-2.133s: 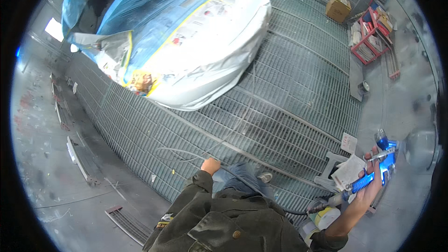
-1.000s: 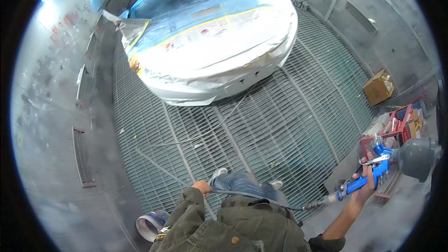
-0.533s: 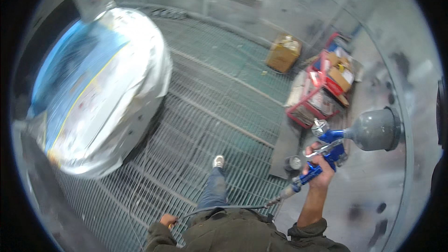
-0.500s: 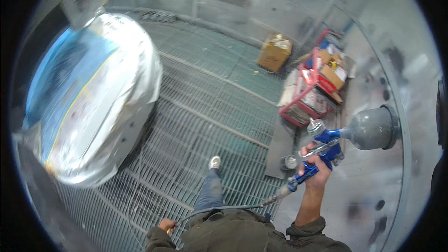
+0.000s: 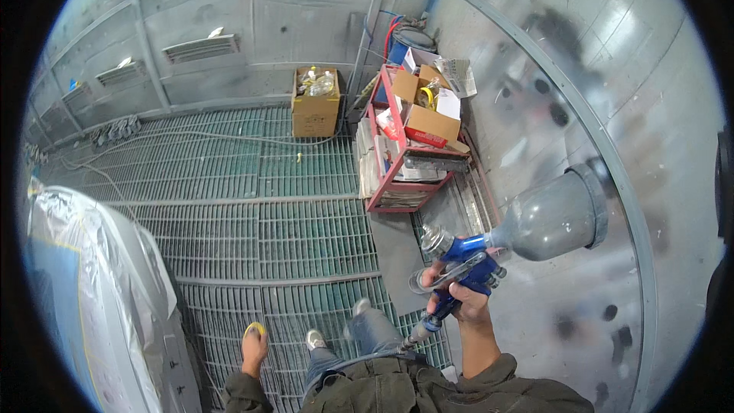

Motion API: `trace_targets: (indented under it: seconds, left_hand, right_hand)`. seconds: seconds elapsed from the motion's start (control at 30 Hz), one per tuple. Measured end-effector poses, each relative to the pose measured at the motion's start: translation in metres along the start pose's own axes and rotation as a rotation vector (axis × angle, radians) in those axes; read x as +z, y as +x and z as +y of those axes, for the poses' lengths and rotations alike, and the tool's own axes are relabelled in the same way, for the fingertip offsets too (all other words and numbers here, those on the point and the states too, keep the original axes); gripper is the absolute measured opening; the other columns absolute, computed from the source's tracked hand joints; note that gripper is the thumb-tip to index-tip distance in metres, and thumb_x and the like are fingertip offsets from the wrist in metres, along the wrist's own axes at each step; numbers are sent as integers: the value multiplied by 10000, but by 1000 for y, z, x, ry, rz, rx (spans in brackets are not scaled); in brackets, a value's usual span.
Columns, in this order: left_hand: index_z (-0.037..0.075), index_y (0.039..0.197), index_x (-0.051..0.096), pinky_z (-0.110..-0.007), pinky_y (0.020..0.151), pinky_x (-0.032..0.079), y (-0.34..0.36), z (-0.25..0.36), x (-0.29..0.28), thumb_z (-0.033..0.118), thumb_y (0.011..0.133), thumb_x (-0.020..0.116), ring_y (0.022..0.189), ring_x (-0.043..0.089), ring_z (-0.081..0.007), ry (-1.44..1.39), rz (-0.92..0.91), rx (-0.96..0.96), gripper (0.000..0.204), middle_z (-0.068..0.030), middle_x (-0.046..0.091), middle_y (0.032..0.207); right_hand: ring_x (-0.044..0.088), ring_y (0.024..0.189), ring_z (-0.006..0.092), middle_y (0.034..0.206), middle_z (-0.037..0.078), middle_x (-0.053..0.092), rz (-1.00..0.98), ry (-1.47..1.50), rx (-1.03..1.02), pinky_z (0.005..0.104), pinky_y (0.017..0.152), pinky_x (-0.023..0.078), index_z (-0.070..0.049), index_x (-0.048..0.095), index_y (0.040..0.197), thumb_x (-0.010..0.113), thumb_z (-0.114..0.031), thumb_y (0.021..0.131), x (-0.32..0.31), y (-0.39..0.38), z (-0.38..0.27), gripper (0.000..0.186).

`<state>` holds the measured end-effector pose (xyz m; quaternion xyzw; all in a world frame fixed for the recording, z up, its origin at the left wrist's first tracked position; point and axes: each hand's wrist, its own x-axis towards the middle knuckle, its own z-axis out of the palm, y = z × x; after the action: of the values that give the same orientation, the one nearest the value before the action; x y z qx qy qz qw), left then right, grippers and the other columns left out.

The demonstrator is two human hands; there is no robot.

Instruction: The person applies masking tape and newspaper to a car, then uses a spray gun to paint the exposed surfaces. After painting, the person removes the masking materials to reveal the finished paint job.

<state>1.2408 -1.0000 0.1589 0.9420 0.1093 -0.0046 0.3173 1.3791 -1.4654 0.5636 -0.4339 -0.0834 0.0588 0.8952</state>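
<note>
My right hand (image 5: 468,300) is closed around a blue and silver spray gun (image 5: 474,268), which has a translucent grey cup (image 5: 552,218) angled out to the right and a fitting below with a hose running across my body. My left hand (image 5: 252,348) hangs low over the floor grating, its fingers curled on a yellow ring (image 5: 255,328), apparently a tape roll. At the left edge is a rounded vehicle body (image 5: 107,275) wrapped in white and blue masking sheet, close to my left hand.
A red cart (image 5: 382,183) piled with boxes and papers stands ahead right, a blue drum (image 5: 399,50) behind it. A cardboard box (image 5: 315,118) of bottles sits by the far wall. Hoses lie on the grating (image 5: 252,237); the booth wall (image 5: 550,321) is close on my right.
My view has swung right, toward the cart and box, which now appear central and nearer, while the covered body shifts to the left edge. My left hand has moved away from the hose.
</note>
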Motion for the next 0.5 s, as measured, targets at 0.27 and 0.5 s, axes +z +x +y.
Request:
trace_targets:
  seconds: [0.27,0.5]
  left_hand:
    - [40,995,699,-469,760,507,344,416,21,131,853,688,876,649,-399,-329,-63,425,169,-184,692,932]
    - [51,944,663,-455,807,471,523,679,104,105,831,659,919,615,-334,-306,40,812,125,-131,656,885]
  right_hand:
    - [613,1080,318,1170,195,584,102,-34,43,382,649,640,-120,283,1507,667,-74,894,-112,148,-17,724]
    - [609,1066,364,1157,219,584,171,-32,137,405,647,644,-121,299,1481,622,-14,886,-198,263,-62,685]
